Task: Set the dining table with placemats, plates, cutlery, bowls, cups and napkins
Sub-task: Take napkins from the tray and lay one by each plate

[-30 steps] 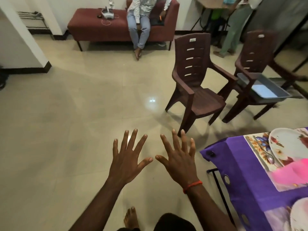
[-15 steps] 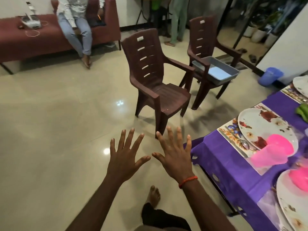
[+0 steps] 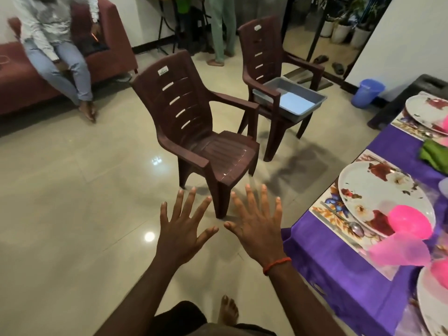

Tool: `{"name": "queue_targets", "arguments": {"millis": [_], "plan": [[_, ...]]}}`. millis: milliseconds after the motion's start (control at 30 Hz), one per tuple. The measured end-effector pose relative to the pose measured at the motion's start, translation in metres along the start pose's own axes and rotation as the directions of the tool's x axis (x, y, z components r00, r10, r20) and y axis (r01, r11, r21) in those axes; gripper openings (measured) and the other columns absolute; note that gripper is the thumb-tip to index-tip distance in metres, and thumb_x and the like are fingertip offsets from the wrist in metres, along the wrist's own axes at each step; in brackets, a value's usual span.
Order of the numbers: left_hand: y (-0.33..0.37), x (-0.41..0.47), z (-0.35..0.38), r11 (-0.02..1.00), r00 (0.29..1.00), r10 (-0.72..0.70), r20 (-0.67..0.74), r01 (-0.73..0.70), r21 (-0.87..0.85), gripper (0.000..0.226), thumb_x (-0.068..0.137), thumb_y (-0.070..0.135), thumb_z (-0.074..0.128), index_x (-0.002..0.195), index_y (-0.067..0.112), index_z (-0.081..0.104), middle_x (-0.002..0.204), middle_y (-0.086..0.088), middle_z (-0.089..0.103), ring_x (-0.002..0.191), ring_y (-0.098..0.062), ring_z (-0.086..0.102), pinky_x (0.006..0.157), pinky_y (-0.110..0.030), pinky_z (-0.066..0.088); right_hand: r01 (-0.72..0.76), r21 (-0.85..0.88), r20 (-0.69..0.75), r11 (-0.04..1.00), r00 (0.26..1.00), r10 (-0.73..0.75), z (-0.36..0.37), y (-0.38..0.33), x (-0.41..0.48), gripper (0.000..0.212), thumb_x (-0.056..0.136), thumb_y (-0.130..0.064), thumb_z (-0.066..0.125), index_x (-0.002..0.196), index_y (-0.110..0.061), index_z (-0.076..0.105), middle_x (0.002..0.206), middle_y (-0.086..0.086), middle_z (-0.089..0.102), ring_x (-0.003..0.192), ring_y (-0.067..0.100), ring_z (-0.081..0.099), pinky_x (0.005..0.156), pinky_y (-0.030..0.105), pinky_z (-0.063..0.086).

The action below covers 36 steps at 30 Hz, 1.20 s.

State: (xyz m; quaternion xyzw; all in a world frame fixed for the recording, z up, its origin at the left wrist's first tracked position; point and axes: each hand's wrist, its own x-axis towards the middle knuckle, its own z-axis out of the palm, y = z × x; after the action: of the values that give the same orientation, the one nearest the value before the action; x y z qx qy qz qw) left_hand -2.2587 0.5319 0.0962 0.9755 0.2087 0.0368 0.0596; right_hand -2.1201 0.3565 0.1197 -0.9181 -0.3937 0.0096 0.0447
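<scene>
**Head view.** We are looking down at the left hand (image 3: 180,229) and the right hand (image 3: 258,226). Both are reaching forward over the tiled floor (image 3: 72,214), backs up, fingers straight and spread. Each grip is standing open and carrying nothing. The two thumb tips are pointing toward each other, near but not touching. A red thread (image 3: 276,263) is circling the right wrist.

At the right, the bench (image 3: 339,270) is wearing a purple cloth, and its near left corner is lying just right of the right forearm. On it a floral placemat (image 3: 324,214) is carrying a flowered plate (image 3: 378,187). A spoon (image 3: 349,223) is resting on the placemat just beside the plate's left rim. A pink vessel (image 3: 409,221), cup or bowl we cannot tell, is sitting on the near part of the plate. A paler pink shape (image 3: 400,251) nearer to us is too blurred to identify. A green napkin (image 3: 435,154) is lying on the cloth beyond the plate. A far plate (image 3: 424,110) and a near plate (image 3: 434,306) are showing partly at the right edge.

Beyond the hands a brown chair (image 3: 194,132) is standing on the floor. Farther right a second chair (image 3: 266,52) is bearing a grey tray (image 3: 291,98) on its seat. A blue bucket (image 3: 367,92) is standing by the far wall. At the far left a person (image 3: 55,44) is sitting on a maroon sofa (image 3: 24,76).
</scene>
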Motion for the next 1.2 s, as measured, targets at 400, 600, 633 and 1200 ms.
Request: {"name": "queue_targets", "arguments": {"millis": [400, 600, 633, 1200], "plan": [[-0.011, 0.164, 0.008, 0.974, 0.974, 0.225, 0.033, -0.224, -0.030, 0.079, 0.093, 0.083, 0.020, 0.161, 0.045, 0.007, 0.172, 0.001, -0.007, 0.158, -0.027, -0.006, 0.120, -0.067, 0.007, -0.190, -0.025, -0.026, 0.981, 0.982, 0.189, -0.005, 0.038, 0.105, 0.076, 0.093, -0.078, 0.023, 0.159, -0.040, 0.015, 0.169, 0.005, 0.009, 0.155, 0.037, -0.002, 0.119, 0.064, 0.006], [-0.013, 0.253, 0.002, 0.945, 0.943, 0.327, 0.065, -0.326, -0.032, 0.080, 0.092, 0.085, 0.016, 0.161, 0.044, 0.007, 0.172, -0.001, -0.003, 0.158, -0.029, -0.004, 0.120, -0.067, 0.007, -0.291, -0.043, -0.031, 0.956, 0.957, 0.290, -0.014, 0.052, 0.163, 0.077, 0.094, -0.078, 0.011, 0.159, -0.038, 0.013, 0.169, 0.007, 0.006, 0.154, 0.037, -0.001, 0.117, 0.066, 0.010], [-0.012, 0.265, 0.000, 0.939, 0.937, 0.343, 0.062, -0.341, -0.036, 0.079, 0.093, 0.084, 0.016, 0.161, 0.044, 0.008, 0.172, -0.001, -0.001, 0.158, -0.029, -0.003, 0.120, -0.067, 0.008, -0.317, -0.034, -0.033, 0.948, 0.948, 0.316, -0.015, 0.053, 0.171, 0.078, 0.093, -0.079, 0.010, 0.159, -0.038, 0.013, 0.169, 0.007, 0.006, 0.154, 0.037, -0.002, 0.117, 0.066, 0.009], [0.055, 0.420, 0.027, 0.858, 0.850, 0.514, 0.118, -0.507, -0.086, 0.072, 0.095, 0.081, 0.013, 0.157, 0.051, -0.006, 0.171, 0.004, -0.009, 0.157, -0.026, -0.012, 0.120, -0.067, 0.001, -0.519, 0.008, -0.020, 0.855, 0.855, 0.519, -0.018, 0.160, 0.260, 0.077, 0.093, -0.079, 0.022, 0.159, -0.041, 0.010, 0.169, 0.005, 0.002, 0.154, 0.036, -0.007, 0.119, 0.066, 0.004]]}}
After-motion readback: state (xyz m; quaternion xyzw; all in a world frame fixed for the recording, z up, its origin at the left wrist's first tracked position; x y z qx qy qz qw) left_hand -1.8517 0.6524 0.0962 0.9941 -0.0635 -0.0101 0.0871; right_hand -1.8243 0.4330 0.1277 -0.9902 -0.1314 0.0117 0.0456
